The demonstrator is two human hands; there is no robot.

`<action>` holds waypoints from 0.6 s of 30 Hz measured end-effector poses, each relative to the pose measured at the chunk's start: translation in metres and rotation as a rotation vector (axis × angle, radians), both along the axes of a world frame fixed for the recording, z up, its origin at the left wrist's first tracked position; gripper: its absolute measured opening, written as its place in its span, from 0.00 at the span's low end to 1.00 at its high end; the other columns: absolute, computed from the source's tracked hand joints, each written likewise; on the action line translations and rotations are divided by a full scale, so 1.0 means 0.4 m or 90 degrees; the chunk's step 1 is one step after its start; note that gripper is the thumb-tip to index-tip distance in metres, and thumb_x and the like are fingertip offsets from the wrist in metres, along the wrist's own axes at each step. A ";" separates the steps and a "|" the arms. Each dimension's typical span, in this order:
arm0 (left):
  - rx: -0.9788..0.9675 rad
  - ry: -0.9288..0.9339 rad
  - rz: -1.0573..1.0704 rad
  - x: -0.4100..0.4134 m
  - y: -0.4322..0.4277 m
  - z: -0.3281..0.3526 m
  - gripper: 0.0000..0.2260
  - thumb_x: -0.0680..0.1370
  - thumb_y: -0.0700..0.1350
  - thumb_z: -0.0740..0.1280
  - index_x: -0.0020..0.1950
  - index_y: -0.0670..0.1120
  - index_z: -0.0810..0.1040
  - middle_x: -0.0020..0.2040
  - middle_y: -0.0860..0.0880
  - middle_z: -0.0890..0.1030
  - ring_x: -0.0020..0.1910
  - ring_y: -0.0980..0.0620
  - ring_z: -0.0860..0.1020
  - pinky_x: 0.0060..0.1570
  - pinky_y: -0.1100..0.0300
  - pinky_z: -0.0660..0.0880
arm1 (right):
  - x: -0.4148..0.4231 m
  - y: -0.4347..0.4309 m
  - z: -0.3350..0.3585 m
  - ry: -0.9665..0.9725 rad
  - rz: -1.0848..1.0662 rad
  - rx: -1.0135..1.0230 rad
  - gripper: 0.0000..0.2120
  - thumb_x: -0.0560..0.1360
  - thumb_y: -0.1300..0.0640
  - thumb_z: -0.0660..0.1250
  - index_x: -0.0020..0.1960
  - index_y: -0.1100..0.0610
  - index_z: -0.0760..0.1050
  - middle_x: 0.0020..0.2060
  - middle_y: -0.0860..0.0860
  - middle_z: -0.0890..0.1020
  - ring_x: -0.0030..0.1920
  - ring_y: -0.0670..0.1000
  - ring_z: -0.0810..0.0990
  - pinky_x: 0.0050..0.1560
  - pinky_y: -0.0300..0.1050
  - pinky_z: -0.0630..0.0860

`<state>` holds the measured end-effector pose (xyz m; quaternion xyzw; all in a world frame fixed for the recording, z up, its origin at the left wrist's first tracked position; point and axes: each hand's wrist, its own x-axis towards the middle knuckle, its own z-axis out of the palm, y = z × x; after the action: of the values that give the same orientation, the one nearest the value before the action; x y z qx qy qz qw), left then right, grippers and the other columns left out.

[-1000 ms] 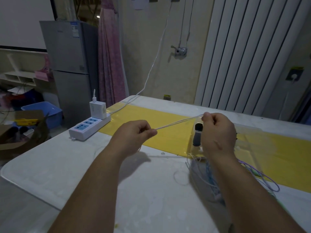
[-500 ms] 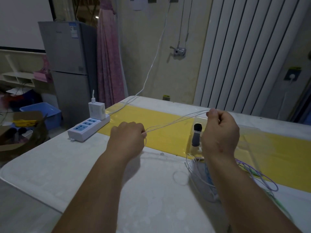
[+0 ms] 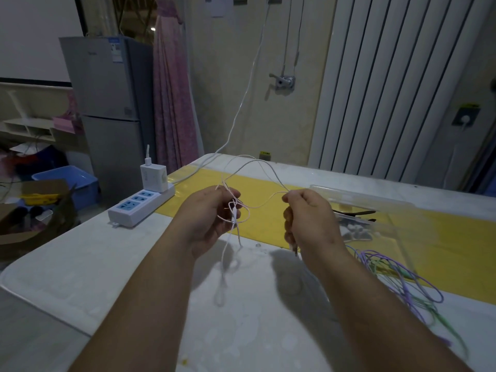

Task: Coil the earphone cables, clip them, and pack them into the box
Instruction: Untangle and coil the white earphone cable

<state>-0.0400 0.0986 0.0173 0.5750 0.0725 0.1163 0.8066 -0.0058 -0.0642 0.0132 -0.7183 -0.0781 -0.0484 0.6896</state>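
I hold a thin white earphone cable (image 3: 257, 163) between both hands above the white table (image 3: 80, 264). My left hand (image 3: 206, 218) pinches it near the inline remote, with loose loops hanging below the fingers. My right hand (image 3: 308, 218) grips the other part, and the cable arches up in a slack loop between the hands. A clear plastic box (image 3: 375, 210) lies open just right of my right hand, with a black clip and white earbuds inside. Purple and green earphone cables (image 3: 397, 280) lie tangled on the table at the right.
A white power strip (image 3: 139, 205) with a charger plugged in sits at the table's left edge, its cord running up the wall. A yellow mat (image 3: 456, 251) crosses the table. A cardboard box (image 3: 35, 210) and a blue bin (image 3: 67, 175) stand on the floor at left.
The cable was stretched taut between my hands; now the hands are closer together and it bows upward in a slack loop, with more loops gathered at my left hand.
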 end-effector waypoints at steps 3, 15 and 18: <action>-0.038 -0.003 -0.004 0.000 -0.004 0.002 0.08 0.79 0.35 0.60 0.44 0.37 0.77 0.34 0.42 0.79 0.27 0.51 0.77 0.26 0.63 0.74 | -0.019 0.005 0.010 0.102 0.065 0.069 0.07 0.79 0.61 0.57 0.46 0.59 0.73 0.28 0.52 0.71 0.25 0.49 0.63 0.25 0.40 0.60; -0.094 -0.091 0.061 0.024 0.003 -0.003 0.05 0.78 0.31 0.61 0.44 0.38 0.74 0.35 0.42 0.77 0.29 0.53 0.79 0.30 0.63 0.78 | -0.026 0.018 -0.023 0.108 0.270 -0.165 0.11 0.66 0.53 0.76 0.47 0.52 0.79 0.30 0.49 0.76 0.23 0.47 0.64 0.27 0.40 0.59; -0.159 -0.094 0.067 0.040 0.013 -0.010 0.05 0.79 0.33 0.61 0.45 0.38 0.74 0.36 0.43 0.77 0.29 0.53 0.78 0.31 0.63 0.78 | -0.040 0.017 -0.021 0.054 0.291 -0.273 0.07 0.68 0.57 0.76 0.45 0.55 0.81 0.28 0.46 0.78 0.19 0.40 0.66 0.23 0.34 0.61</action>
<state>-0.0242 0.1038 0.0135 0.4557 0.0567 0.1905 0.8677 -0.0220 -0.0576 0.0049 -0.8127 -0.2167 0.1554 0.5181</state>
